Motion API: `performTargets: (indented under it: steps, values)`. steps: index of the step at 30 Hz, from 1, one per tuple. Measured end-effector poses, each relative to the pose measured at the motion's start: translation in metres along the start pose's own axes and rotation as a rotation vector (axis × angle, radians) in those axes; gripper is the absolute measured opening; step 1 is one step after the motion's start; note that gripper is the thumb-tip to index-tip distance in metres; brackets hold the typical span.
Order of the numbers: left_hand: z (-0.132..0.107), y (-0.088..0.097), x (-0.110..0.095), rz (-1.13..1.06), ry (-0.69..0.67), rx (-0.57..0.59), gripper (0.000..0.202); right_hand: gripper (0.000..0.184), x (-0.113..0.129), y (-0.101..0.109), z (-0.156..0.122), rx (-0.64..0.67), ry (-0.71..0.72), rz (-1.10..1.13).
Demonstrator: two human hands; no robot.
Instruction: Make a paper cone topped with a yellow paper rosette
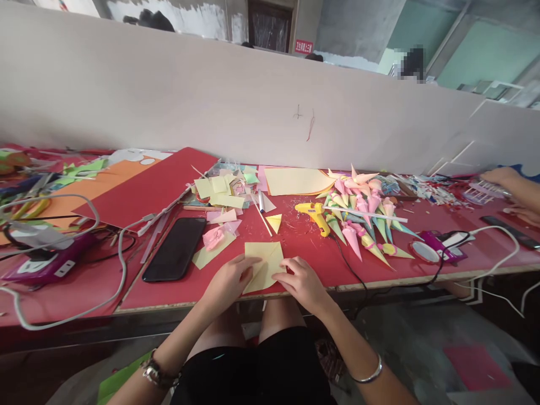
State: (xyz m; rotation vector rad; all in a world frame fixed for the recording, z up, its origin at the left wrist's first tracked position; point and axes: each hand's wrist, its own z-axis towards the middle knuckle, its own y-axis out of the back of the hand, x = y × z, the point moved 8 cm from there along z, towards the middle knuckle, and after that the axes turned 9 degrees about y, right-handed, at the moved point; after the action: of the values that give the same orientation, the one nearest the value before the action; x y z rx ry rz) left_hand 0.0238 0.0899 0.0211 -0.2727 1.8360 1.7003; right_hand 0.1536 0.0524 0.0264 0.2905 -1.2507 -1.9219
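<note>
A pale yellow square of paper [264, 261] with a diagonal crease lies at the front edge of the red table. My left hand [228, 281] grips its left side, the index finger lying over the sheet. On the opposite side, my right hand [306, 284] holds the right edge between thumb and fingers. Just beyond the sheet are a small folded yellow paper piece [274, 223] and a yellow glue gun [314, 216]. Crumpled pink paper [214, 238] rests on another yellow sheet [201, 257] left of my hands.
A black phone [175, 249] lies left, near a purple power strip [50, 261] with white cable. Coloured paper cones [363, 208] are heaped right, beside a round white lid [424, 252] and a second power strip [449, 247]. Another person's hand [502, 179] is far right.
</note>
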Motion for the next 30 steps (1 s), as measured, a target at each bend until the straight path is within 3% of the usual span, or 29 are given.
performTargets:
  steps: [5, 10, 13, 17, 22, 26, 30]
  values:
    - [-0.014, 0.009, 0.0, 0.122, -0.016, 0.015, 0.042, 0.021, -0.011, 0.006, -0.007, -0.072, -0.115, 0.283]
    - [-0.019, 0.014, -0.005, -0.069, -0.078, 0.074, 0.059, 0.012, -0.023, 0.018, -0.008, -0.297, -0.241, 0.561]
    - [-0.013, 0.011, -0.007, -0.155, -0.075, 0.083, 0.046, 0.005, -0.031, 0.015, -0.009, -0.374, -0.324, 0.647]
    - [-0.003, 0.01, 0.001, -0.234, 0.021, -0.006, 0.023, 0.005, -0.038, 0.007, -0.01, -0.401, -0.397, 0.766]
    - [-0.004, 0.013, 0.008, -0.366, 0.1, -0.158, 0.021, 0.015, -0.047, -0.001, -0.013, -0.422, -0.511, 0.954]
    - [-0.005, 0.011, 0.019, -0.475, 0.244, -0.228, 0.024, 0.016, -0.047, -0.01, -0.013, -0.427, -0.59, 1.119]
    - [-0.002, 0.003, 0.02, -0.6, 0.331, -0.208, 0.03, 0.021, -0.051, -0.008, -0.014, -0.655, -0.662, 1.164]
